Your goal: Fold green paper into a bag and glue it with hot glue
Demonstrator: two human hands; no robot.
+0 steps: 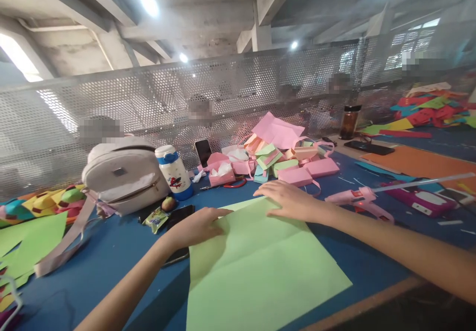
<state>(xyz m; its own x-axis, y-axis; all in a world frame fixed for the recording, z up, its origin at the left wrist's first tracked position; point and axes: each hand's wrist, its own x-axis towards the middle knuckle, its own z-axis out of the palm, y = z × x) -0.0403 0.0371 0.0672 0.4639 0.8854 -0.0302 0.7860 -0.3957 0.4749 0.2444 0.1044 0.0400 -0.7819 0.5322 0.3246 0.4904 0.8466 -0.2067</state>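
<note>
A large sheet of light green paper with faint creases lies in front of me, reaching over the near part of the blue table. My left hand has hold of its far left edge, thumb and fingers at the paper. At the far edge, my right hand grips the sheet, fingers stretched to the left and thumb on the paper's face. The far edge looks slightly raised between the hands. A dark flat object is partly hidden under my left wrist.
A pink glue gun lies by my right forearm. Folded paper pieces are heaped beyond my hands. A white bottle and a pale backpack stand left. More green sheets lie far left. Behind is a perforated metal screen.
</note>
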